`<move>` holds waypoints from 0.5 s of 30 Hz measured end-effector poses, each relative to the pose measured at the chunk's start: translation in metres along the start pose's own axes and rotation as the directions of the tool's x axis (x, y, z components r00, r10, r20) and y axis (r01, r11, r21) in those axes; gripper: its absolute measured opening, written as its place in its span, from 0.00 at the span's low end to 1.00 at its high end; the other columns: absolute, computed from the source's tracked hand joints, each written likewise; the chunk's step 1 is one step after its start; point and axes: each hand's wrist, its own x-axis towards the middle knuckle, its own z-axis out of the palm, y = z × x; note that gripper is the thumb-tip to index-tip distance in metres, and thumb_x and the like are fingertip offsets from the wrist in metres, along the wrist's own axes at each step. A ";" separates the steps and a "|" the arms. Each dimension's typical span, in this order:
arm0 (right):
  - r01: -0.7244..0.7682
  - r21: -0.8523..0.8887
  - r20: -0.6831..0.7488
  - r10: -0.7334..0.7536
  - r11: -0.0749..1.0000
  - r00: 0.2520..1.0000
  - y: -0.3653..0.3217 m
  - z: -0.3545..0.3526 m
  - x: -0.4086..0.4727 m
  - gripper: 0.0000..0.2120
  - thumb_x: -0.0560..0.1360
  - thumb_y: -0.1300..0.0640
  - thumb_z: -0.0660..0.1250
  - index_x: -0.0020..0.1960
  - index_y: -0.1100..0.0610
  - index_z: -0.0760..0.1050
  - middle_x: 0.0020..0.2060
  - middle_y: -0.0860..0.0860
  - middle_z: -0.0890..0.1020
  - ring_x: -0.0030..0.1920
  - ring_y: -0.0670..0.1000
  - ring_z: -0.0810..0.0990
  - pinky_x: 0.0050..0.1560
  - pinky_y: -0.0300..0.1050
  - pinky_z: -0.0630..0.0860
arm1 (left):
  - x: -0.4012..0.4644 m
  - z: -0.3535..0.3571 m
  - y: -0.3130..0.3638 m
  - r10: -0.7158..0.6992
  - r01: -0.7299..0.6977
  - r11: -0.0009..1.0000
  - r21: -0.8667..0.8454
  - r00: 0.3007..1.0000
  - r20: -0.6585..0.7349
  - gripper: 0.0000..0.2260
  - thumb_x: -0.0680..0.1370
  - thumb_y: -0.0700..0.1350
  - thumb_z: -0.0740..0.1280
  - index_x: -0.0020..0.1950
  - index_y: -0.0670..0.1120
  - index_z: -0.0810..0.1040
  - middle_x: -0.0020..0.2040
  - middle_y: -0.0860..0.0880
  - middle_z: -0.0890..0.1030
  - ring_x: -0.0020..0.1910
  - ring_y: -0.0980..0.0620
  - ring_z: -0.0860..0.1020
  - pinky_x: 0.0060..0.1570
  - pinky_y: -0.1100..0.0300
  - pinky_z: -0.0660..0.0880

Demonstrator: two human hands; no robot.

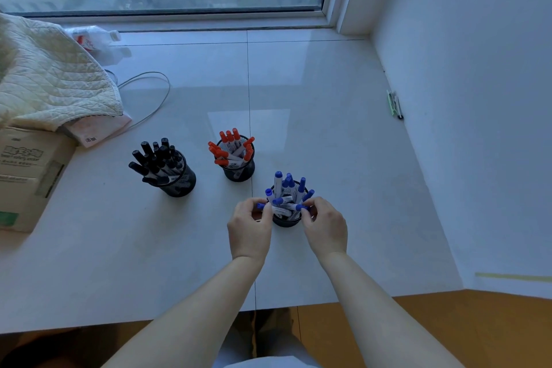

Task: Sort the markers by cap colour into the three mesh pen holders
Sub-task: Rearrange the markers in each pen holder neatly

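Three black mesh pen holders stand on the pale window ledge. The left holder (182,182) is full of several black-capped markers (155,158). The middle holder (239,173) contains several red-capped markers (230,148). The nearest holder (286,219) carries several blue-capped markers (283,188). My left hand (251,227) curls its fingers round blue markers at that holder's left rim. My right hand (325,227) pinches a blue marker (294,207) lying across the rim on the right side.
A quilted cream cloth (50,78) and a cardboard box (27,170) fill the left side. A grey cable (155,98) loops behind the holders. A plastic bottle (95,39) lies near the window. A small green object (394,103) lies by the right wall.
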 end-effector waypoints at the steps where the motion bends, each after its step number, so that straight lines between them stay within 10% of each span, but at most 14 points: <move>1: 0.002 -0.002 0.004 -0.002 1.000 1.000 0.000 -0.001 0.000 0.04 0.74 0.57 0.65 0.47 0.56 0.77 0.40 0.50 0.81 0.36 0.48 0.73 0.36 0.40 0.67 | 0.000 0.001 -0.001 -0.002 0.001 1.000 0.018 1.000 0.013 0.01 0.74 0.45 0.69 0.45 0.49 0.80 0.42 0.50 0.80 0.39 0.57 0.77 0.37 0.71 0.70; 15: 0.049 -0.018 0.044 -0.049 0.999 0.998 -0.004 -0.010 0.006 0.04 0.74 0.56 0.65 0.45 0.55 0.77 0.41 0.48 0.80 0.35 0.48 0.73 0.36 0.41 0.67 | 0.014 -0.001 -0.001 -0.145 0.064 0.955 0.290 0.953 0.268 0.06 0.75 0.52 0.63 0.42 0.54 0.78 0.45 0.56 0.77 0.44 0.55 0.77 0.41 0.61 0.71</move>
